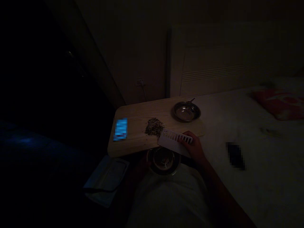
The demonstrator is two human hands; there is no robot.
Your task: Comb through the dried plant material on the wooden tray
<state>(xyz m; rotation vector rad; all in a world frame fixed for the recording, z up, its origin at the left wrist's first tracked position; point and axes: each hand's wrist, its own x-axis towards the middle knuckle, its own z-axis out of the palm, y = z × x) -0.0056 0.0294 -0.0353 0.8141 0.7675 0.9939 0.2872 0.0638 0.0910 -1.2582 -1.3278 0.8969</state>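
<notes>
My right hand [192, 146] is closed round the end of a flat white piece with a row of slots [173, 139]. The far end of this piece touches the near edge of a heap of small dark and pale grains [154, 126], which lies on a light wooden tabletop [133, 110]. Just under the table's front edge is a round metal bowl [163, 160] with some bits in it. At the bowl's left rim my left hand [147, 161] grips it, though darkness hides most of the fingers.
A second metal bowl [187, 111] with a spoon handle stands at the table's back right. A lit, blurred screen [120, 129] lies at the left. A pale bag [106, 180] is low at the left. On the bed are a dark blurred object [235, 155] and a red cloth [280, 103].
</notes>
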